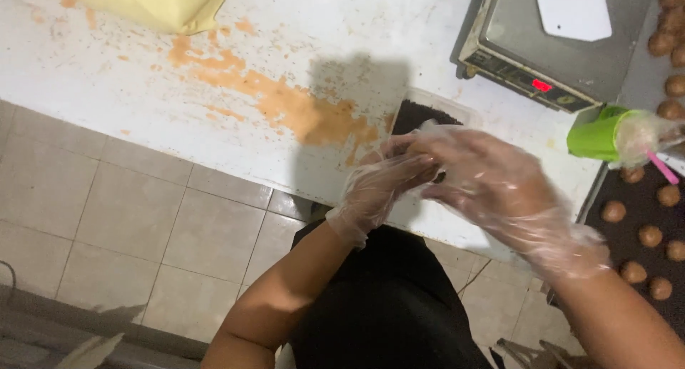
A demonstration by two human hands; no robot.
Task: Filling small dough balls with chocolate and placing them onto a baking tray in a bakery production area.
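while gloved left hand [382,187] and right hand [485,180] met, pinching small dark piece [437,175] together at table edge [235,173], tub [422,114] sat just behind, scale [542,55] farther right.

hands [428,173] hide what they hold; tray [635,198] cut off at right.

We see the clear plastic tub of dark crumbs [421,116] on the stained white worktop [143,91], grey metal scale [556,41] behind-right, green plastic cup [596,135] right, dark tray of brown dough balls [635,198] far right, yellow bag [153,5] far left.
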